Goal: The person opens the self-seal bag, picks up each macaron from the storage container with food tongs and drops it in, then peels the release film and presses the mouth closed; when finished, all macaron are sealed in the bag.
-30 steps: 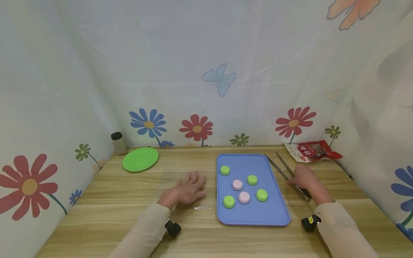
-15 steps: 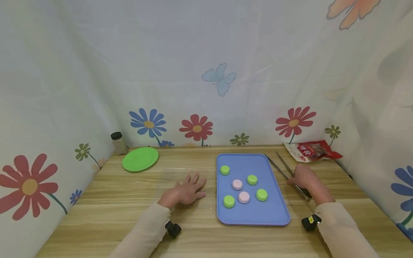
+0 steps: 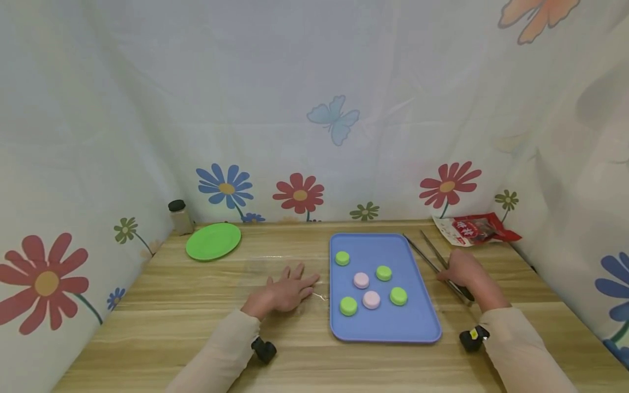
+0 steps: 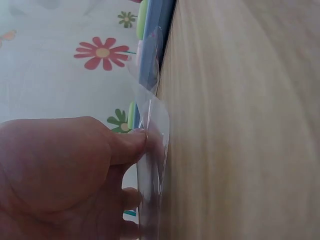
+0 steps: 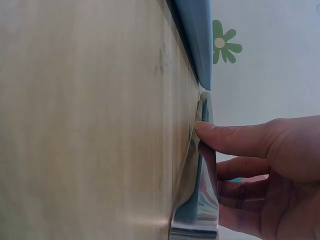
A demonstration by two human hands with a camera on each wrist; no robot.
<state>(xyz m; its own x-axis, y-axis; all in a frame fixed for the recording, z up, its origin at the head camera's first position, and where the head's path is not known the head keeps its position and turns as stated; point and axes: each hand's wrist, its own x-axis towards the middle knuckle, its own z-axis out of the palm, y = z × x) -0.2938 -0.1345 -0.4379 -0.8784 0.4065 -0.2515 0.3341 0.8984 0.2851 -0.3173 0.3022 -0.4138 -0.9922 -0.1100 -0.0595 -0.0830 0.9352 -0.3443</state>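
Note:
My left hand [image 3: 281, 295] lies with fingers spread over a clear plastic film [image 4: 156, 122], just left of the blue tray [image 3: 388, 334]. In the left wrist view its thumb presses against the film's raised, wavy edge. On the tray lie several green macarons [image 3: 384, 273] and two pink macarons [image 3: 371, 299]. To the tray's right, my right hand [image 3: 464, 273] grips metal tongs [image 5: 200, 200] that lie on the table, their arms pointing away. The right wrist view shows the thumb on top of the tongs and the other fingers along the far side.
A green plate [image 3: 213, 242] lies at the back left, beside a black-lidded jar [image 3: 181, 218]. At the back right is a red and white food packet [image 3: 476, 230]. A patterned cloth [image 3: 275, 109] encloses the wooden table [image 3: 295, 360].
The fingers of my left hand have spread and reached slightly right, and the film's glinting edge has shifted toward the tray. My right hand stays still on the tongs.

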